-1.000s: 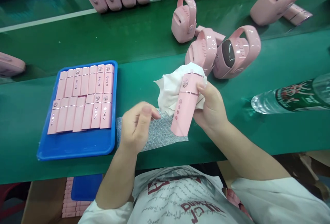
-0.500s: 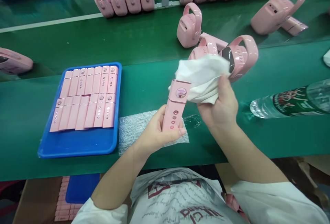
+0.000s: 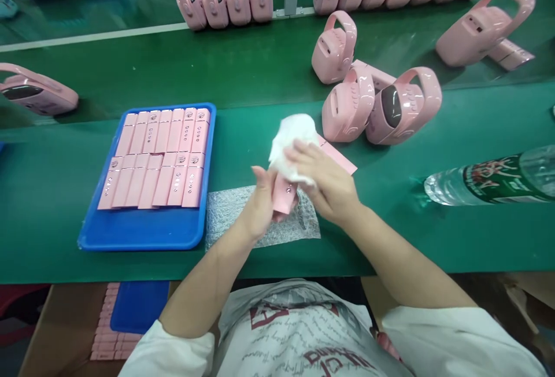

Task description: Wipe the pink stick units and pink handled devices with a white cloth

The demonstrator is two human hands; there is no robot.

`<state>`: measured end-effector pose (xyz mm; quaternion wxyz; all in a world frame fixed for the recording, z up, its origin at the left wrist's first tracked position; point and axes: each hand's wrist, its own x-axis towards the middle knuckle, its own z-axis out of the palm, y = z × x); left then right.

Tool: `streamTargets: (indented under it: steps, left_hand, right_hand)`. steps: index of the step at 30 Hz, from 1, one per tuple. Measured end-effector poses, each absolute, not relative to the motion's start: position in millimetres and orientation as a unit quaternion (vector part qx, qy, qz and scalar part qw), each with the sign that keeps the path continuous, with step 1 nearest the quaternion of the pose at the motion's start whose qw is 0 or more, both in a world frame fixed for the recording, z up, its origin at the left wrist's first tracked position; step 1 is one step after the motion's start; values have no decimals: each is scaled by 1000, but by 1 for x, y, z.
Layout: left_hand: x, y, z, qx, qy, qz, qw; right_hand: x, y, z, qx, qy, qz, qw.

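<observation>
My left hand (image 3: 259,206) is closed around the lower part of a pink stick (image 3: 284,194), thumb sticking up. My right hand (image 3: 330,185) holds a white cloth (image 3: 293,144) against the stick's upper part, fingers laid over the cloth; I can't tell how its thumb sits. The stick lies between my two hands, tilted, its upper end hidden by the cloth. Under and beside my left hand is a clear wrap sheet (image 3: 228,208). Further left of that hand sits a blue tray (image 3: 143,236) with two rows of pink sticks (image 3: 162,134). Just beyond my right hand lies another pink stick (image 3: 342,157), partly hidden; a bottle (image 3: 492,179) lies well to its right.
</observation>
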<state>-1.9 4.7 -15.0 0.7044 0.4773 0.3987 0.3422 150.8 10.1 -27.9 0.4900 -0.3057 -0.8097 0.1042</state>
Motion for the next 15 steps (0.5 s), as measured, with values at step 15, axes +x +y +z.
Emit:
streamTargets:
  steps: [15]
  left_hand:
    - [7,2,-22,617,385,202,657]
  right_hand:
    - [190,39,-27,-528,-381,250,717]
